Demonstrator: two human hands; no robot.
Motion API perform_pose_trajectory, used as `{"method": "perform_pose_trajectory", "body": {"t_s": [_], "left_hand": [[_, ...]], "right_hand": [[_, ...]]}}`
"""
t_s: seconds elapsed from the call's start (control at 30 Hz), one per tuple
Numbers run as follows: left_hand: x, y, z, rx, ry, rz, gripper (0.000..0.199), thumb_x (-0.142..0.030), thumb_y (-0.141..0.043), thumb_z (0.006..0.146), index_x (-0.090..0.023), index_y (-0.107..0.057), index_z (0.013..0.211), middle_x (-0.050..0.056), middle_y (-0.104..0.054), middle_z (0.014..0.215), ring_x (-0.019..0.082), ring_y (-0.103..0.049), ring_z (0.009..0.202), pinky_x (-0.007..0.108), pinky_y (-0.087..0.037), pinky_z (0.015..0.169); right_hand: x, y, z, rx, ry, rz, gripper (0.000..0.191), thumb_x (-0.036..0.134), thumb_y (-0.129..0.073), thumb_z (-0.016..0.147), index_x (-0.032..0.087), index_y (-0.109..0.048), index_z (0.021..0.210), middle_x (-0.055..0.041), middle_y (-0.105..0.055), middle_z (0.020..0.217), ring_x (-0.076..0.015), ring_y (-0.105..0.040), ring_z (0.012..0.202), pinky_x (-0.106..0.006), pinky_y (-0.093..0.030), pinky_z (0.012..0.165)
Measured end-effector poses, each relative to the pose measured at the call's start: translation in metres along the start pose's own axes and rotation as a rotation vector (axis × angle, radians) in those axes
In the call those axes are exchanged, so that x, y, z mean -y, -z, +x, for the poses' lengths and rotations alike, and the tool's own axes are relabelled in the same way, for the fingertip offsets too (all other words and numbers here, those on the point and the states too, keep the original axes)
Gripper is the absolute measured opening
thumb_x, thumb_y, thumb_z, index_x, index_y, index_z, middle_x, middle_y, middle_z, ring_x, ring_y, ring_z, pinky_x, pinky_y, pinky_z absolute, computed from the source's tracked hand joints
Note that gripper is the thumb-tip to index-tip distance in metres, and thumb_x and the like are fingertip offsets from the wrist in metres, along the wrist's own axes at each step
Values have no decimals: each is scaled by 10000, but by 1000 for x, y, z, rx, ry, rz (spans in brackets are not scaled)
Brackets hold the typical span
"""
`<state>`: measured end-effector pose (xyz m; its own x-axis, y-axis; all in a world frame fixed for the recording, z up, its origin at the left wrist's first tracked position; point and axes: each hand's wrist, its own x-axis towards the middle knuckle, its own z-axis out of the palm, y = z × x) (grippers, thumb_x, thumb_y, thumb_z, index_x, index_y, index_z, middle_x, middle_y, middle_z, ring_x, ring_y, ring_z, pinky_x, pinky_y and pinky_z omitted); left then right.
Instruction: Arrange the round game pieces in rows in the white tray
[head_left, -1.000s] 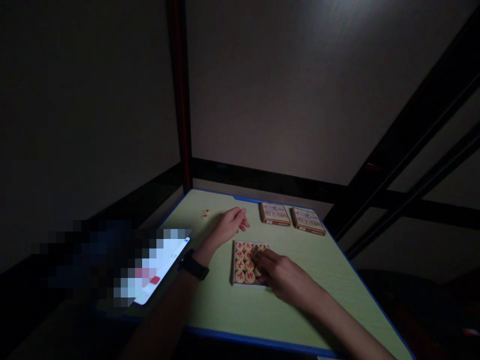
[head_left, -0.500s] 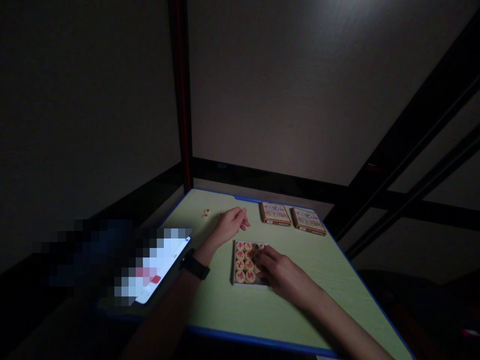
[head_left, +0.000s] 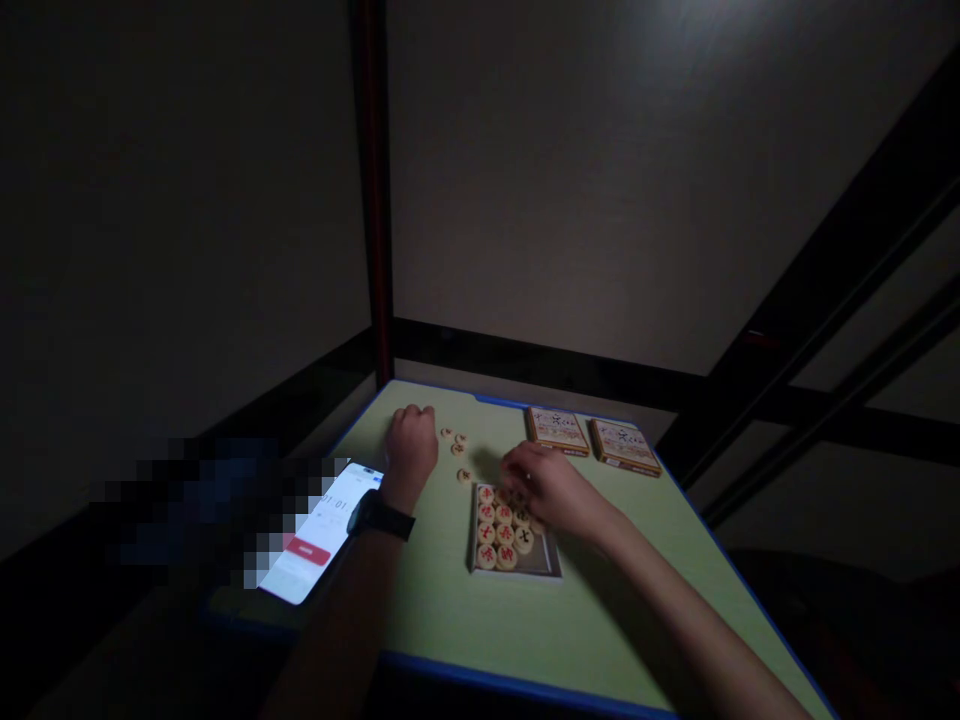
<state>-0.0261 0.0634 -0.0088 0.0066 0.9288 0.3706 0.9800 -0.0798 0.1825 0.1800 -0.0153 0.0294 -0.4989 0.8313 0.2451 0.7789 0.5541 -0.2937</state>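
A shallow box (head_left: pixel 551 567) holds rows of round wooden Chinese chess pieces (head_left: pixel 505 534), mostly red-lettered, with black-lettered ones in the columns to the right. Bare floor shows in its near right corner. My right hand (head_left: pixel 551 485) hovers over the far right part of the box, fingers curled together; whatever they hold is hidden. At the far left of the table, my left hand (head_left: pixel 412 450) is closed with knuckles up, and its fingertips are out of sight. Just right of it lie several loose chess pieces (head_left: pixel 457 449), one of them near the box's far left corner.
Two flat printed boxes (head_left: pixel 559 430) lie side by side along the table's far edge. A lit phone (head_left: pixel 311 545) with a timer rests at the left, beside my watch (head_left: pixel 381 515). The green table (head_left: pixel 465 620) has a blue rim, with walls behind it.
My left hand has moved left and closed beside the loose pieces, more of which now show. My right hand has lifted from the box's right side toward its far edge, uncovering black-lettered pieces.
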Motion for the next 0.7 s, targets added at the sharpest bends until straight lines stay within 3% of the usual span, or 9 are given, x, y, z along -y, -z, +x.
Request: {"method": "perform_pose_trajectory", "body": {"t_s": [0.2, 0.33, 0.57, 0.7], "left_hand": [[3, -14, -6, 166, -32, 28, 404, -13, -400, 849, -143, -683, 1107, 161, -663, 1123, 250, -612, 1073, 330, -488, 903], [1, -14, -6, 250, -9, 33, 395, -43, -357, 888, -135, -691, 1078, 167, -647, 1191, 243, -641, 1061, 330, -515, 874], [-2, -6, -8, 229, -26, 65, 398, -32, -345, 884, -118, -703, 1037, 183, -677, 1078, 261, -670, 1003, 333, -528, 812], [-2, -4, -9, 228, -30, 50, 381, -13, -371, 860, -117, -705, 1009, 183, -678, 1064, 262, -671, 983, 333, -524, 797]], "right_hand": [[12, -32, 62, 270, 11, -217, 190, 282, -587, 880, 170, -672, 1008, -110, -722, 977, -212, -665, 912, -257, -442, 749], [11, -47, 76, 326, 19, -258, 164, 216, -600, 820, 173, -694, 947, -114, -739, 946, -231, -678, 897, -266, -444, 727], [5, -34, 74, 314, 99, -227, 246, 106, -509, 824, 160, -699, 972, -106, -723, 972, -189, -655, 912, -240, -435, 788], [-5, -17, 60, 178, 96, -107, 285, 62, -527, 784, 144, -714, 983, -91, -693, 956, -162, -630, 836, -235, -444, 788]]}}
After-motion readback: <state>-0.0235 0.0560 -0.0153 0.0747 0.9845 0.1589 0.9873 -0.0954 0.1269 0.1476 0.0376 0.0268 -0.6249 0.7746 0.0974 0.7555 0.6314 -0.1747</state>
